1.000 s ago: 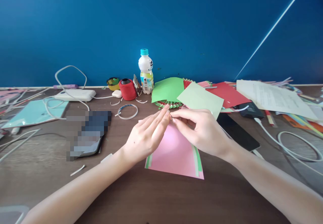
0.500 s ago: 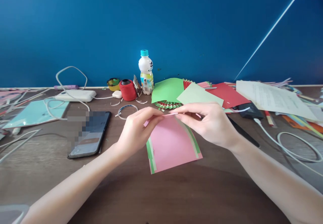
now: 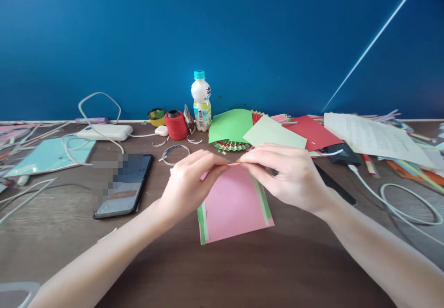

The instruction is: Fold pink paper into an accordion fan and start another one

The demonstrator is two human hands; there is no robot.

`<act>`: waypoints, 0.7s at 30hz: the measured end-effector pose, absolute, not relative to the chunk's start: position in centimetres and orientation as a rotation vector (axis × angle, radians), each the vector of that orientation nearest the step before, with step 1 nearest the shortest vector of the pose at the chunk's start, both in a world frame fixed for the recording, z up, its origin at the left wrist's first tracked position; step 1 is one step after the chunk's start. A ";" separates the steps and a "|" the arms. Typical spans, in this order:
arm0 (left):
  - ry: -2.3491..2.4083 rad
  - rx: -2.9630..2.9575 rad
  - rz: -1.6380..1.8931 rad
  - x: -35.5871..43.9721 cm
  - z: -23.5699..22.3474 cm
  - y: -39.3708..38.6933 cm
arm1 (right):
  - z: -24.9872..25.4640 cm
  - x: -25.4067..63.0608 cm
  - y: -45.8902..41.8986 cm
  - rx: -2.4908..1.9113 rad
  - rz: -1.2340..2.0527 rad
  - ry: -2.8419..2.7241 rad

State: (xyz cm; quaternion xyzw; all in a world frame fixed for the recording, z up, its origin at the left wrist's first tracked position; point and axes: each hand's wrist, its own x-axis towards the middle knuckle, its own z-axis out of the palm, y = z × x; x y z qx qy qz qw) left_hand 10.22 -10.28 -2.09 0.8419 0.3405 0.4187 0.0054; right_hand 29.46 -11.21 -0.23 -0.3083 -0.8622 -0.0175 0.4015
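Observation:
My left hand [image 3: 192, 181] and my right hand [image 3: 280, 171] are close together over the far edge of a pink paper sheet [image 3: 234, 204]. Thumbs and fingers of both hands pinch a thin pink paper strip [image 3: 233, 163], which shows in the small gap between the fingertips. What seems to be its other end pokes out left of my left hand. Green and pale strips [image 3: 262, 201] line the sheet's right and left sides. The sheet lies on the brown table, its far edge hidden by my hands.
A phone [image 3: 126, 190] lies on the left, near a white power bank [image 3: 104, 132] with a cable. Behind are a red roll [image 3: 175, 125], a tape ring [image 3: 175, 154] and a bottle [image 3: 201, 102]. Green paper [image 3: 231, 125], red paper [image 3: 314, 132] and a black adapter [image 3: 345, 154] sit farther right.
My fingertips have come closer together and slightly nearer to me, still pinching the strip. The pink sheet has shifted a little left and toward me.

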 end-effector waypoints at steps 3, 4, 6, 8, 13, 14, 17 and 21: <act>1.109 2.634 1.289 9.9 -1.9 -10.0 | 0.1 29.9 -10.9 -0.823 -0.067 -2.163; 1.120 2.650 1.302 9.9 -1.9 -9.9 | 0.2 30.0 -10.8 -0.836 -0.070 -2.167; 1.118 2.705 1.344 9.8 -1.9 -9.8 | 0.3 30.2 -10.8 -0.846 -0.068 -2.191; 1.097 2.768 1.385 9.9 -1.9 -9.8 | 0.3 30.2 -10.8 -0.843 -0.055 -2.215; 1.019 2.864 1.418 10.0 -1.7 -10.1 | 0.3 30.0 -11.0 -0.832 -0.005 -2.216; 1.016 2.868 1.416 10.0 -1.7 -10.1 | 0.3 30.0 -11.0 -0.838 -0.003 -2.211; 1.006 2.876 1.417 10.0 -1.5 -10.0 | 0.3 30.0 -10.9 -0.830 -0.007 -2.197; 0.927 2.920 1.432 9.8 -1.4 -9.9 | 0.3 30.1 -10.8 -0.795 0.018 -2.231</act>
